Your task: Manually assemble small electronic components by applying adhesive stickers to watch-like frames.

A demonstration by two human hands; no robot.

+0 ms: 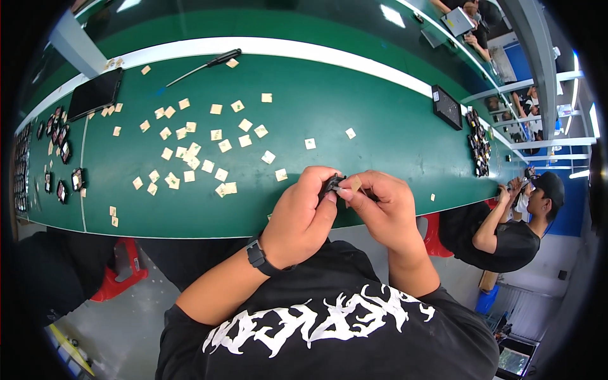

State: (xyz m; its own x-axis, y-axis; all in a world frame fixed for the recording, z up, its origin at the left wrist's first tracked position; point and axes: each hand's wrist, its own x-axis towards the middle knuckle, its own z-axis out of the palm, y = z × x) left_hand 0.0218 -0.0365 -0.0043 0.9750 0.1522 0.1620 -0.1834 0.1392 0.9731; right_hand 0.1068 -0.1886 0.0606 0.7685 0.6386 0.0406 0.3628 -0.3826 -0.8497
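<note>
Fingertip positioning, I judge, is in hand: above the long green worktop [354, 88], my left hand [297, 218] pinches a small black part [332, 183], my right hand [387, 206] apparently a thin beige square [356, 183], requiring steady grips next.

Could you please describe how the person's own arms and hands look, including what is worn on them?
The left hand and right hand wear no gloves, and both forearms are uncovered. A black wristwatch sits on the left wrist; the right wrist shows none. The black T-shirt has short sleeves and jagged white lettering across its front.
</note>
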